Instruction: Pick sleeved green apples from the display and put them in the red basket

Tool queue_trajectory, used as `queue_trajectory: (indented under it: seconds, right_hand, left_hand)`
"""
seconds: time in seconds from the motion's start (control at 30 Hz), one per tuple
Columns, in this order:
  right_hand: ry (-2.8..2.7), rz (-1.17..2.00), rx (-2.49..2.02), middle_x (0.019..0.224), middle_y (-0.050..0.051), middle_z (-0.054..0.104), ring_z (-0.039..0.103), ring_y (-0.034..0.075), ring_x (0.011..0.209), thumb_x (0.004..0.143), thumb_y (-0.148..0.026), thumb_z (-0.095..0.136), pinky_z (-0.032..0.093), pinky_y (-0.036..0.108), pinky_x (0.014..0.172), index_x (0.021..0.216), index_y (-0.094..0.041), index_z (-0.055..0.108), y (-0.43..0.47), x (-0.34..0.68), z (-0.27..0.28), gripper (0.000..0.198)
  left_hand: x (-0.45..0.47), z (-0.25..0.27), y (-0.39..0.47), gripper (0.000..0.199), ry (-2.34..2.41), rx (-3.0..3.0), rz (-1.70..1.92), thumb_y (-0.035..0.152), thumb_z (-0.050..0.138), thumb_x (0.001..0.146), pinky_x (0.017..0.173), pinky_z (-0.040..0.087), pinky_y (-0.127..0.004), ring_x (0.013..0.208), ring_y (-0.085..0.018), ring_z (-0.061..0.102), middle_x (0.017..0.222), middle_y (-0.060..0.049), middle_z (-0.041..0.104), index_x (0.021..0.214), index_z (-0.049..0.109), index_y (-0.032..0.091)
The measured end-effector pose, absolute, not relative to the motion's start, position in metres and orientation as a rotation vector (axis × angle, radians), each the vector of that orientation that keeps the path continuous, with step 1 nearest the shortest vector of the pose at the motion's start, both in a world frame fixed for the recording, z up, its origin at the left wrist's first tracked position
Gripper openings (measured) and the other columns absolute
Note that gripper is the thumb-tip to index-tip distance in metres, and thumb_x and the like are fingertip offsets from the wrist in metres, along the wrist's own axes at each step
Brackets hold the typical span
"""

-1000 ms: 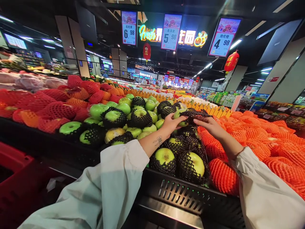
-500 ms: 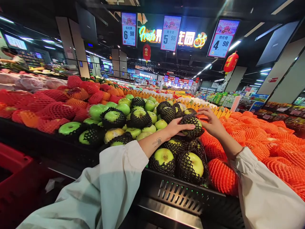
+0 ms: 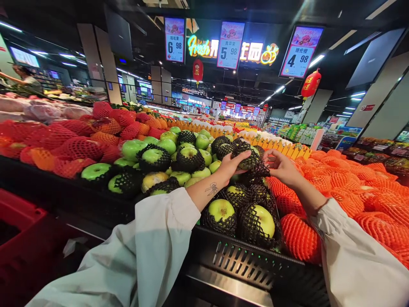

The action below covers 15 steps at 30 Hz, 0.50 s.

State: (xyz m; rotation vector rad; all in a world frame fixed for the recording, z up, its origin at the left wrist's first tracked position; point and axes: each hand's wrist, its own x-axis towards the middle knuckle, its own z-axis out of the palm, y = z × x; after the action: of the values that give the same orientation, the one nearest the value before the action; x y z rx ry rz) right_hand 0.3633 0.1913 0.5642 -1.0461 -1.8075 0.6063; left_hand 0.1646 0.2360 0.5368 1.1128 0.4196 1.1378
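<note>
A green apple in a black foam net is gripped by my left hand, thumb across its top and fingers partly hidden underneath. My right hand pinches the edge of the black foam net at the apple's right side, and the net stretches out toward those fingers. Below the hands, more netted green apples sit at the front of the black crate. Bare and netted green apples are heaped to the left of my left wrist.
Oranges in orange-red foam nets fill the right side. Fruit in red nets lies at the left. A low yellow fence runs behind the apples. Price signs hang overhead. A person stands far left.
My left hand has tilted the apple and moved slightly up and left. My right fingers have closed on its net and pulled it out to the right.
</note>
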Motion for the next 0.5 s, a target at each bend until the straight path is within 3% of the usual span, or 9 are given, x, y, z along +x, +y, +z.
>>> queue_trajectory:
  seconds: [0.13, 0.23, 0.4, 0.5]
  right_hand:
    - [-1.678, 0.716, -1.005, 0.086, 0.002, 0.06, 0.058, 0.016, 0.074, 0.068, -0.04, 0.08, 0.054, 0.027, 0.063, 0.09, -0.023, 0.057, 0.1858, 0.3603, 0.5676, 0.037]
    - [-1.674, 0.747, -0.95, 0.09, 0.001, 0.061, 0.06, 0.016, 0.076, 0.063, -0.039, 0.085, 0.058, 0.032, 0.072, 0.088, -0.024, 0.059, 0.1856, 0.3603, 0.5662, 0.039]
    - [-1.751, 0.601, -0.984, 0.089, 0.001, 0.063, 0.065, 0.019, 0.077, 0.052, -0.041, 0.095, 0.06, 0.037, 0.077, 0.084, -0.023, 0.056, 0.1884, 0.3587, 0.5615, 0.054]
    - [-1.758, 0.51, -1.019, 0.082, 0.001, 0.061, 0.063, 0.018, 0.071, 0.052, -0.047, 0.095, 0.06, 0.037, 0.073, 0.082, -0.022, 0.055, 0.1887, 0.3582, 0.5618, 0.057]
  left_hand:
    - [0.1639, 0.538, 0.2366, 0.042, 0.44, 1.106, 1.144, 0.041, 0.08, 0.076, 0.078, 0.061, -0.034, 0.096, -0.022, 0.071, 0.114, -0.01, 0.074, 0.108, 0.068, 0.017]
    - [0.164, 0.5388, 0.238, 0.042, 0.453, 1.1, 1.165, 0.041, 0.077, 0.08, 0.081, 0.06, -0.035, 0.097, -0.022, 0.071, 0.118, -0.012, 0.072, 0.112, 0.065, 0.016]
    - [0.1641, 0.5386, 0.2384, 0.082, 0.497, 1.048, 1.191, 0.045, 0.087, 0.069, 0.08, 0.06, -0.038, 0.094, -0.023, 0.072, 0.123, -0.015, 0.069, 0.135, 0.046, 0.02]
    - [0.164, 0.5367, 0.2358, 0.086, 0.508, 1.121, 1.118, 0.045, 0.089, 0.065, 0.079, 0.06, -0.036, 0.097, -0.024, 0.071, 0.127, -0.014, 0.067, 0.135, 0.044, 0.023]
